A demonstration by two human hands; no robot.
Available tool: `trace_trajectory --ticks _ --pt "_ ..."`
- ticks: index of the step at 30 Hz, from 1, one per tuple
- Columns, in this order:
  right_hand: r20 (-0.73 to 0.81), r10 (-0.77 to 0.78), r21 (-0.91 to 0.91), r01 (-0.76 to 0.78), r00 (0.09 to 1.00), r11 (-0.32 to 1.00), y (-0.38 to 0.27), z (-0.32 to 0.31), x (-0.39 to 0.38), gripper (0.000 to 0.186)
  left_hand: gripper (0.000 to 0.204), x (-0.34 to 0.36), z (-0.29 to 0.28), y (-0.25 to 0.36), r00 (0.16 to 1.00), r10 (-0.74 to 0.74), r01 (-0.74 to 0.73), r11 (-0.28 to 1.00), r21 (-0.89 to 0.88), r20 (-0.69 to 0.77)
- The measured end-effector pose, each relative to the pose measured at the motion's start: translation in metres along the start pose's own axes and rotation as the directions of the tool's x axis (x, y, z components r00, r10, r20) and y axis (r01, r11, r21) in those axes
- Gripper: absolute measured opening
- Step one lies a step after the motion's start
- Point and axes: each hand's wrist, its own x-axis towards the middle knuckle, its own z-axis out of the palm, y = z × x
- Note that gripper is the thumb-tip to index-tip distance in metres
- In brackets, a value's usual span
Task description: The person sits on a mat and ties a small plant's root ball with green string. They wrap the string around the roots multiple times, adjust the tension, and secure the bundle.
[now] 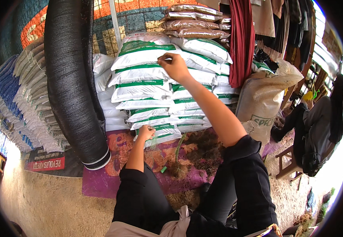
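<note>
My right hand (174, 66) is raised in front of the upper white-and-green bags (140, 61), its thumb and fingers pinched together. Lower down, my left hand (146, 133) is also closed in a pinch, close to the bottom bags (161, 138) of the stack. Whatever either hand pinches is too small or thin to make out. A faint, see-through greenish shape hangs below my left hand. On the purple sheet (96, 185) under my hands lie a small green cylinder (163, 169) and some dark, crumbly plant-like litter (203, 154).
A tall black roll of mesh (70, 79) leans left of the stack, beside piled folded sacks (31, 91). Brown bags (195, 25) top the stack. Rightward are a red cloth (240, 43), a large full sack (264, 98), and a seated person (317, 122) on a stool (288, 164).
</note>
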Motion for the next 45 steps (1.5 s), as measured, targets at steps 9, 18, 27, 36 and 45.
trace_trajectory --ticks 9,18,27,36,45 --pt "-0.311 -0.151 -0.468 -0.013 0.938 0.884 0.059 -0.107 0.02 0.014 0.017 0.027 0.001 -0.045 0.939 0.29 -0.203 0.902 0.38 -0.186" --pt "0.133 -0.354 -0.991 0.114 0.926 -0.074 0.054 -0.221 0.019 0.013 0.026 0.045 -0.006 -0.068 0.898 0.223 -0.017 0.88 0.476 -0.379" --pt "0.08 -0.375 -0.969 -0.016 0.923 -0.245 0.019 -0.292 0.027 0.014 0.04 0.058 0.012 -0.035 0.775 0.394 -0.304 0.918 0.255 -0.495" --pt "0.334 -0.443 -0.901 0.419 0.832 0.108 0.009 -0.211 -0.004 0.022 0.033 0.045 0.021 -0.007 0.932 0.321 -0.241 0.897 0.37 -0.171" --pt "0.385 -0.439 -0.838 0.507 0.812 0.202 0.0 -0.166 -0.013 0.012 0.041 0.043 0.016 -0.009 0.962 0.268 -0.213 0.862 0.459 -0.057"
